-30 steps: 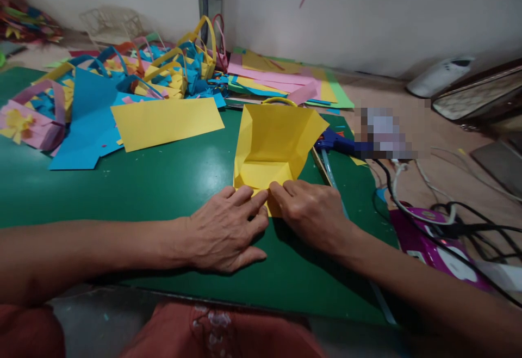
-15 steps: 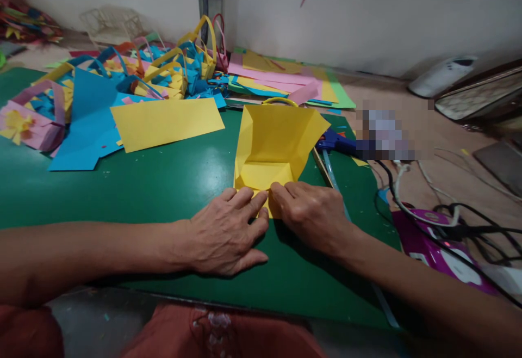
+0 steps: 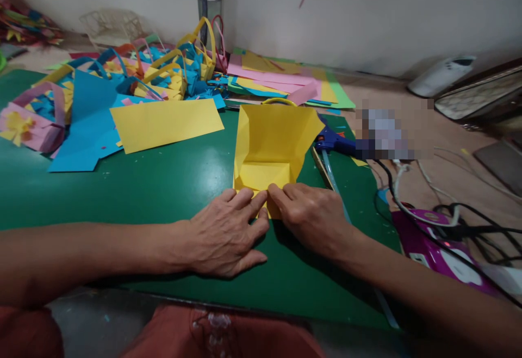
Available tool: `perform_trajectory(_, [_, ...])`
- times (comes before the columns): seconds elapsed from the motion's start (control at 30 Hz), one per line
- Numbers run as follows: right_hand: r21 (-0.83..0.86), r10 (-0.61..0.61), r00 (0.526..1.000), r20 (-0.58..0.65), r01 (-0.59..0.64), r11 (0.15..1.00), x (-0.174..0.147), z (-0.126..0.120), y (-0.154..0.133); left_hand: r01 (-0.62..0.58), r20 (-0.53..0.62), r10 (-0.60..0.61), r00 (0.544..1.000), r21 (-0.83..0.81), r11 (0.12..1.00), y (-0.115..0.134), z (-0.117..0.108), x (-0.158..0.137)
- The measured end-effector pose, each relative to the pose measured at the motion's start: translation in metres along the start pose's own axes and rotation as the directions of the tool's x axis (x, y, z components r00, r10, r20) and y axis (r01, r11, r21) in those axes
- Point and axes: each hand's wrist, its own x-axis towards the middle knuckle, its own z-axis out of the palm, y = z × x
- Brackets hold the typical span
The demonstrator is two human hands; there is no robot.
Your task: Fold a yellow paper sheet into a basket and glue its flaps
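Note:
A folded yellow paper [image 3: 281, 132] stands on the green table in front of me, its back wall upright and its sides flaring outward. My left hand [image 3: 232, 233] lies flat on the near flap, fingers stretched and thumb apart, pressing the paper down. Curled beside it, my right hand [image 3: 310, 214] has its fingers closed on the near fold, close to the left fingertips. The right fingers cover part of that edge, so the grip is only partly visible. A flat yellow paper strip [image 3: 167, 125] rests on the table to the left.
Several paper baskets [image 3: 173, 78] and a blue sheet [image 3: 89, 124] crowd the back left. Coloured sheets [image 3: 277, 78] are piled against the wall. Right of the folded paper lie a blue glue gun [image 3: 340, 143], a clear stick [image 3: 332, 170], a purple power strip [image 3: 444, 249] and cables.
The upper right corner of the yellow paper has shifted slightly left and inward. My right fingertips have crept a little left along the fold; my left hand stays practically in place.

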Motion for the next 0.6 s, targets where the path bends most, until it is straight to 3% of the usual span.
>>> perform_trajectory(0.37, [0.034,0.067,0.975,0.212,-0.075,0.997,-0.007,-0.007,-0.008,-0.002,0.013,0.002,1.000,0.030,1.000,0.001,-0.002,0.000])
perform_trajectory(0.6, [0.035,0.097,0.911,0.400,-0.121,0.992,-0.004,-0.015,-0.008,-0.025,-0.008,0.026,1.000,0.060,0.998,0.003,-0.001,-0.001])
